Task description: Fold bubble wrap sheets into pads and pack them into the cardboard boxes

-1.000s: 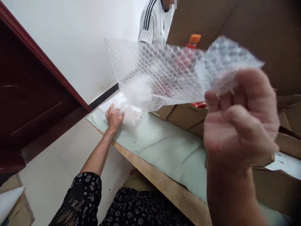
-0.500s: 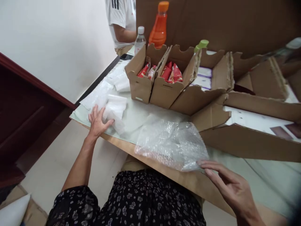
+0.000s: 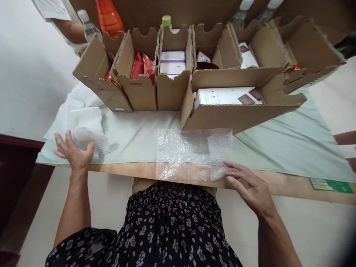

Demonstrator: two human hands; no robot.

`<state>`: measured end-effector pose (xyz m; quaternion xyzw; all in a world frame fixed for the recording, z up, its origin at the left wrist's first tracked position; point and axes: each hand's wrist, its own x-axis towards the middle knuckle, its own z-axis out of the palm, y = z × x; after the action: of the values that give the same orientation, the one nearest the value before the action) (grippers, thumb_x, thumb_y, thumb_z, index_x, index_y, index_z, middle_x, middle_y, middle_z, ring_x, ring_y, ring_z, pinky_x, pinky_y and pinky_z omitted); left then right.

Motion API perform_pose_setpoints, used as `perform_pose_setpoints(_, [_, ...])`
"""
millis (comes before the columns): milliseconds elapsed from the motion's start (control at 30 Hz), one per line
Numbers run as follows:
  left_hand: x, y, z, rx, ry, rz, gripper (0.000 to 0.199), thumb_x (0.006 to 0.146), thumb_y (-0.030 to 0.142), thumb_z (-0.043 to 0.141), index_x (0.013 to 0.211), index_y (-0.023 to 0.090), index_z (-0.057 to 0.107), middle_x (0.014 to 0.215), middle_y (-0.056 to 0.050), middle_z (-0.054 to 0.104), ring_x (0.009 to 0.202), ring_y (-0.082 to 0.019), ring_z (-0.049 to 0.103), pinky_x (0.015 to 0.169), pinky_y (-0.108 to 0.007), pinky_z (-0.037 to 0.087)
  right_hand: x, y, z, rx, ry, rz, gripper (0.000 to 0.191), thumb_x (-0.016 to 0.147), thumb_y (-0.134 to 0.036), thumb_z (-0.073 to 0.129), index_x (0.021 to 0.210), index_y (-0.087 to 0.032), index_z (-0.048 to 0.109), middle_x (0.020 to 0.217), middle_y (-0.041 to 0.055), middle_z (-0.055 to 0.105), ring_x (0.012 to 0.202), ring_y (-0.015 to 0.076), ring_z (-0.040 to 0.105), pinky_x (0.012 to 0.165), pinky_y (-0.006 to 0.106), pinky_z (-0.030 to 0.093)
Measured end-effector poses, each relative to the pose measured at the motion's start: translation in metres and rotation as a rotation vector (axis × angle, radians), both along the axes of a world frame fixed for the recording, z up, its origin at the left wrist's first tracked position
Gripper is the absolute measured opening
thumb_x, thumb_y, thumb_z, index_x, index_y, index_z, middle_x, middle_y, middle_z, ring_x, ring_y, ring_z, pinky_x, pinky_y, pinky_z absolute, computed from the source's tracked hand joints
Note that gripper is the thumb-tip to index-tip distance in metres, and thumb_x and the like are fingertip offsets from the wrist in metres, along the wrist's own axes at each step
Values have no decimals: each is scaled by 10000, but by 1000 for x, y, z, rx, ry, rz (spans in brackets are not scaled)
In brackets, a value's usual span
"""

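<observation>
A sheet of clear bubble wrap (image 3: 183, 154) lies flat at the table's front edge, its right part folded over. My right hand (image 3: 249, 185) touches its lower right corner with fingers apart. At the table's left end, my left hand (image 3: 74, 151) is spread beside a crumpled piece of bubble wrap (image 3: 96, 142), fingers apart and gripping nothing. White wrapping sheets (image 3: 87, 118) lie just behind that piece.
Cardboard bins (image 3: 143, 96) with red packets and white boxes line the table's back. A longer bin (image 3: 217, 116) juts forward. Bottles, one orange (image 3: 109, 18), stand behind. Another person's arm (image 3: 71, 31) shows at upper left. A green card (image 3: 330, 185) lies at the right edge.
The view has swung to the right and levelled. The bubble wrap sheet now lies flatter, with its right part folded over. Both hands remain open.
</observation>
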<state>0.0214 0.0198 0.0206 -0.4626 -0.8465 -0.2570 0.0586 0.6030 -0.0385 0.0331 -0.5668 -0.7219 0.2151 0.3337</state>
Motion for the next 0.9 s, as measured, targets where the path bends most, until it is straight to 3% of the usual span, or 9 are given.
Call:
perform_pose_setpoints(167, [-2, -26, 3, 35, -2, -73, 952, 803, 455, 720, 1595, 124, 309, 1766, -255, 166, 1618, -502, 181, 1268, -771, 73, 7, -4, 22, 120, -28, -154, 148, 961, -390, 670, 972, -278, 766, 1150, 86, 788, 1068, 304, 756, 1012, 553, 589])
perform_pose_setpoints(267, [15, -38, 12, 167, 111, -146, 945, 858, 552, 668, 1613, 121, 298, 1765, -237, 174, 1617, -519, 157, 1283, -748, 89, -10, 5, 22, 205, -132, -159, 232, 943, -427, 706, 1091, -252, 740, 1150, 107, 782, 1090, 314, 744, 1011, 534, 588])
perform_pose_setpoints(367, [65, -46, 20, 290, 242, -314, 882, 898, 534, 658, 1622, 162, 322, 1768, -198, 193, 1624, -481, 177, 1311, -681, 138, -35, 17, 1, 158, -375, -165, 577, 895, -585, 711, 1298, -173, 676, 1348, 201, 708, 1197, 385, 684, 1016, 566, 563])
perform_pose_setpoints(400, [89, -48, 20, 244, 226, -423, 834, 911, 498, 664, 1618, 194, 344, 1770, -176, 202, 1626, -457, 197, 1313, -665, 168, -42, 21, -7, 120, -451, -182, 634, 889, -610, 695, 1324, -151, 660, 1388, 224, 682, 1195, 401, 673, 997, 575, 561])
perform_pose_setpoints(533, [184, -49, 11, -143, 70, -979, 655, 922, 487, 699, 1518, 276, 528, 1719, -131, 364, 1608, -414, 288, 1308, -683, 201, -47, 29, -29, 62, -470, -259, 371, 965, -438, 571, 1147, -157, 732, 1297, 198, 740, 1097, 356, 704, 956, 529, 570])
perform_pose_setpoints(633, [221, -42, 0, -301, 39, -1161, 570, 946, 515, 686, 1447, 253, 616, 1661, -149, 467, 1581, -404, 348, 1296, -707, 213, -29, 27, -27, 15, -239, -349, 309, 967, -370, 520, 1001, -185, 765, 1120, 150, 805, 975, 291, 750, 925, 467, 598])
perform_pose_setpoints(767, [219, -35, -5, -329, 39, -1144, 497, 993, 494, 623, 1416, 234, 642, 1636, -159, 505, 1562, -392, 388, 1280, -718, 240, 16, 16, -24, -164, 143, -496, 334, 879, -495, 635, 914, -195, 776, 876, 87, 810, 743, 230, 733, 717, 365, 605])
perform_pose_setpoints(900, [205, -35, -2, -319, 44, -1115, 426, 990, 472, 619, 1335, 234, 692, 1601, -157, 547, 1545, -392, 419, 1283, -706, 248, 62, -6, -20, -200, 171, -667, 291, 790, -488, 696, 810, -205, 762, 768, 76, 769, 684, 242, 697, 660, 382, 578])
